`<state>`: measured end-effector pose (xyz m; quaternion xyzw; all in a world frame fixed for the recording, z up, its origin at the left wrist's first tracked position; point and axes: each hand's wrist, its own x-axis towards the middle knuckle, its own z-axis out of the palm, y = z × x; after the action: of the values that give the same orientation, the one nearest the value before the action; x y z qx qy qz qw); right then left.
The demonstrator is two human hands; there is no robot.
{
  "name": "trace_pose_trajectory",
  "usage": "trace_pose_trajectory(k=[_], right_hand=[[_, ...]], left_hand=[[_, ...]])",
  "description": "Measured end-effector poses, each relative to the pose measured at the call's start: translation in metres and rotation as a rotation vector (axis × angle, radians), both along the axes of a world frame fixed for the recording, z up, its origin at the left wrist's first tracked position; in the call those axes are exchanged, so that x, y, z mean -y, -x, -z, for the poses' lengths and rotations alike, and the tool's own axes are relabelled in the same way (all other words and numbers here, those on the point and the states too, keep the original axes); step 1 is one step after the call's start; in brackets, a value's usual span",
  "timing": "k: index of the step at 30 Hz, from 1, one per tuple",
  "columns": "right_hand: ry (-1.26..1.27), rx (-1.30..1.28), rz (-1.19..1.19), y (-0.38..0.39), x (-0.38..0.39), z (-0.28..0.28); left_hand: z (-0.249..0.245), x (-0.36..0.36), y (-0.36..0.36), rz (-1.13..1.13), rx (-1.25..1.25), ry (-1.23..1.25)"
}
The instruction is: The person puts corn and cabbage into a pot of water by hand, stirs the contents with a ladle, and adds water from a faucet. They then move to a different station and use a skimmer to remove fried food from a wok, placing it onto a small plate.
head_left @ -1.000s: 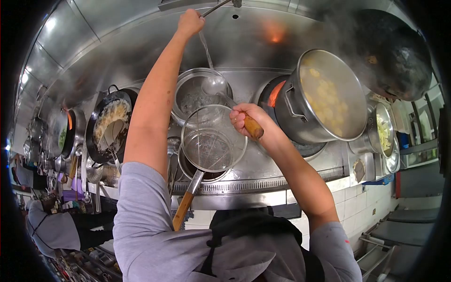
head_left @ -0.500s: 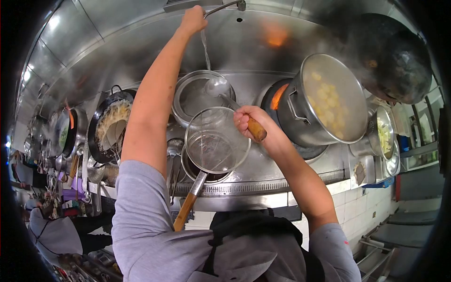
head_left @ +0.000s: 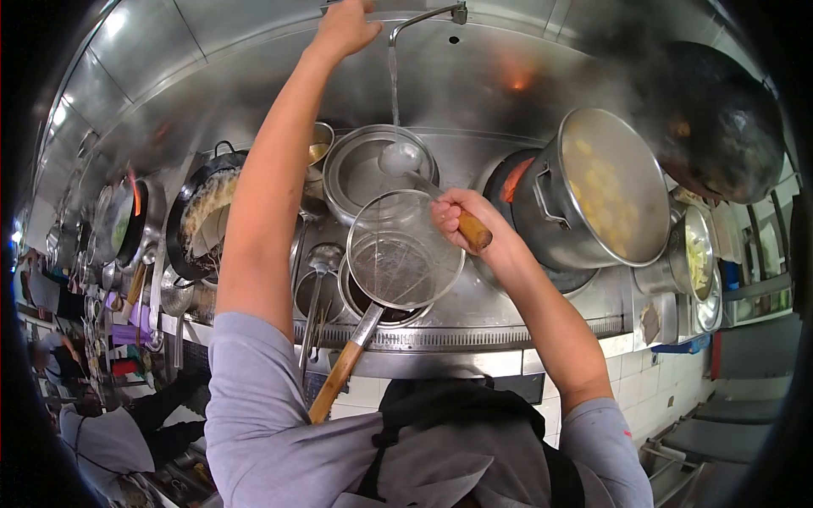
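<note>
My right hand (head_left: pixel 461 218) is wrapped round the wooden handle of a ladle (head_left: pixel 400 159). The ladle's bowl is over a round metal pot (head_left: pixel 339 190), below a thin stream of water from a bent faucet (head_left: pixel 423 21). My left hand (head_left: pixel 345 30) is raised near the back wall, left of the faucet and apart from it, thumb spread and nothing seen in it; its fingertips reach the frame's top edge. In front of the pot, a fine-mesh strainer (head_left: pixel 406 254) with a wooden handle rests across a dark round container.
A tall steaming pot (head_left: pixel 550 190) with yellowish pieces in liquid tilts over a lit burner on the right. Behind it leans a blackened wok (head_left: pixel 720 123). On the left, a wok (head_left: pixel 178 222) holds pale foamy food. Another person (head_left: pixel 106 444) is at lower left.
My left hand has come off the faucet and moved up and left. My right hand keeps the ladle over the pot. The view has shifted slightly; water still runs.
</note>
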<state>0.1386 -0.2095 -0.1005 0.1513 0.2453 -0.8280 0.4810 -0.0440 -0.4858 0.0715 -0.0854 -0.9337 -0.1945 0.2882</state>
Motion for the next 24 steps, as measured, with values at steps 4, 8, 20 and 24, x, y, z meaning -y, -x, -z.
trace_pose_trajectory(k=[4,8,20,24], right_hand=[[0.036,0.045,-0.019,-0.004,-0.006,-0.010],[0.007,0.034,0.014,-0.002,-0.009,-0.009],[0.019,0.065,0.010,0.003,-0.012,-0.007],[0.007,0.062,0.009,0.002,-0.014,-0.010]], left_hand=[[-0.021,-0.011,-0.045,0.023,-0.041,-0.077],[-0.028,-0.013,-0.066,0.043,-0.042,-0.067],[-0.021,-0.006,-0.072,0.075,0.010,0.069],[-0.019,-0.006,-0.075,0.074,0.019,0.065]])
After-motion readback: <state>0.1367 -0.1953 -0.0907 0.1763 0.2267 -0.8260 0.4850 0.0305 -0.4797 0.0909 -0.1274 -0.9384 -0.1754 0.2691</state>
